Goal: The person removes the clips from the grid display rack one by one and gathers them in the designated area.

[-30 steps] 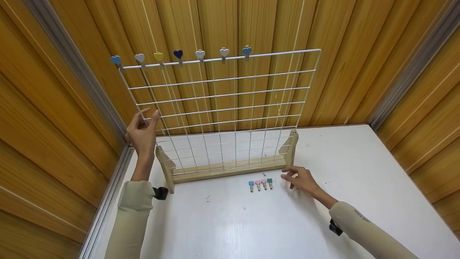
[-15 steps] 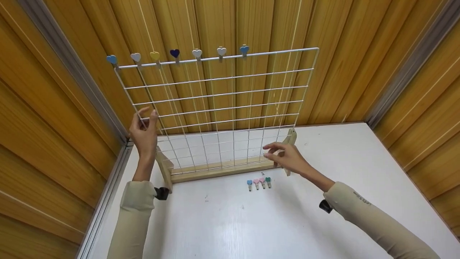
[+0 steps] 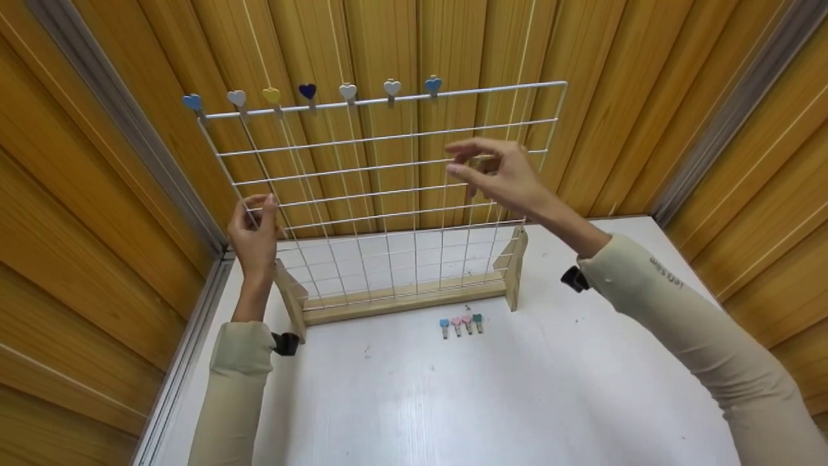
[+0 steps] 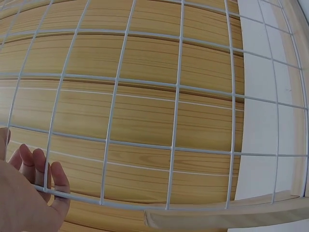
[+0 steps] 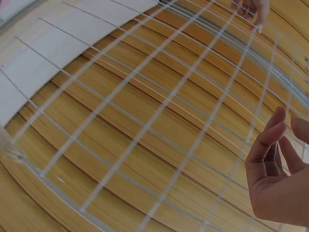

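A white wire grid panel (image 3: 394,164) stands in a wooden base (image 3: 404,305). Along its top wire sit several heart clips, among them a dark blue one (image 3: 308,92) and a yellow one (image 3: 271,96). At the panel's left edge my left hand (image 3: 253,230) grips the wire, its fingertips (image 4: 58,171) curled behind in the left wrist view. In front of the panel's upper right part is my right hand (image 3: 511,175), fingers bent and thumb apart from the index finger, nothing visible between them. The right wrist view shows the same gap at the right hand (image 5: 277,169).
On the white table (image 3: 414,395) before the base lies a short row of heart clips: a blue one (image 3: 444,325), two pink ones (image 3: 462,322) and a green one (image 3: 478,320). Wood-patterned walls (image 3: 731,129) surround the table at the back and sides.
My right hand has risen from beside the row of clips on the table to the panel's upper right part. My left hand stays on the panel's left edge.
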Tool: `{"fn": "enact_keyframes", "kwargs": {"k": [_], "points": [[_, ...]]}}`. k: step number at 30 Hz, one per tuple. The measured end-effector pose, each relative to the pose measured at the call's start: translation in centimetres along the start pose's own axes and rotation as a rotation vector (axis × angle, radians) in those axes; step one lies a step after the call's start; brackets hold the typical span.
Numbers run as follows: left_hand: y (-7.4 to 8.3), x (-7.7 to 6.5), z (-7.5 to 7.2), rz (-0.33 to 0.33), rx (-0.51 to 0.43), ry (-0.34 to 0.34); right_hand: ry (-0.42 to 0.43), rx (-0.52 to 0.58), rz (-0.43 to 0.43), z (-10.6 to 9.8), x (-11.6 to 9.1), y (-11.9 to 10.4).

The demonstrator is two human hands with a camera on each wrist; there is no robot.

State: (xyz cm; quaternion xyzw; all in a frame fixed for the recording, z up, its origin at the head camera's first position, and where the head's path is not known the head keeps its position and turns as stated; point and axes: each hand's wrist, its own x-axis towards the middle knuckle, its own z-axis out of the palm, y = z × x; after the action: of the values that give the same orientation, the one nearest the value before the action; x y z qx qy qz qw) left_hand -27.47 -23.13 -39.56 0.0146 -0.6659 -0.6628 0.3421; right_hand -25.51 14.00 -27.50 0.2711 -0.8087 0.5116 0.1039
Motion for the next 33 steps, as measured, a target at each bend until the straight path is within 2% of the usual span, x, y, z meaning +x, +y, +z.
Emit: {"fn": "enact_keyframes", "kwargs": {"k": [4,9,13,18,21,27,33], "points": [[0.3,0.0,-0.1,-0.001,0.012,-0.005,0.108,0.043,-0.058,-0.9,2.3,-3.1],[0.6,0.1,-0.1,0.009,0.030,-0.005,0.184,0.032,-0.107,-1.1,4.3,-5.1],[0.6,0.1,-0.1,0.004,0.034,-0.001,0.143,0.081,-0.060,-0.9,5.1,-5.4],[0.4,-0.1,-0.2,-0.002,0.025,0.000,0.036,0.230,0.021,-0.5,5.7,-4.7],[0.4,-0.1,-0.1,-0.003,0.017,0.002,0.028,0.285,0.027,-0.1,5.9,-4.0],[0.5,-0.2,0.0,-0.020,-0.003,-0.012,0.184,0.344,-0.038,0.9,6.2,-2.9],[0.5,-0.6,-0.3,-0.017,0.006,-0.002,0.334,0.428,-0.054,2.1,6.1,-2.3]]}}
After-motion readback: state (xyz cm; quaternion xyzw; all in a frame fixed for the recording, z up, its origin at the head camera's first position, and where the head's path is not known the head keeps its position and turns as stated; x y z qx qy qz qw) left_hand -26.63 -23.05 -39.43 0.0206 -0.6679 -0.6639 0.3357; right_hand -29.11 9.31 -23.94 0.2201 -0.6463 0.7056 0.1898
